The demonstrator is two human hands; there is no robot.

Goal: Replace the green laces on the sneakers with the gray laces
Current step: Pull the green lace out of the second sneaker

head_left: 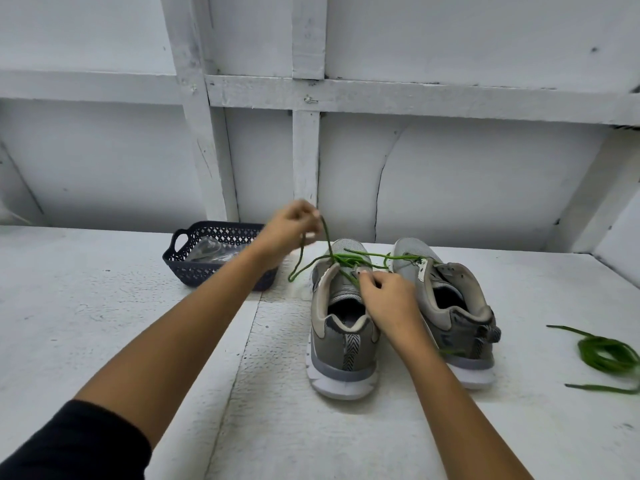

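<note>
Hands work a gray sneaker [341,327], heel near, toe far: the right hand [389,303] pinches its green lace [341,261] at the eyelets, while the raised left hand [289,228] grips the lace's upward-drawn strand.

This looks like a shed or plain utility room, perhaps a workshop corner: a rough white-painted bench [104,323] stands against a white plank wall [467,188] with exposed framing battens [306,98], cracked and scuffed, with no furnishings.
</note>
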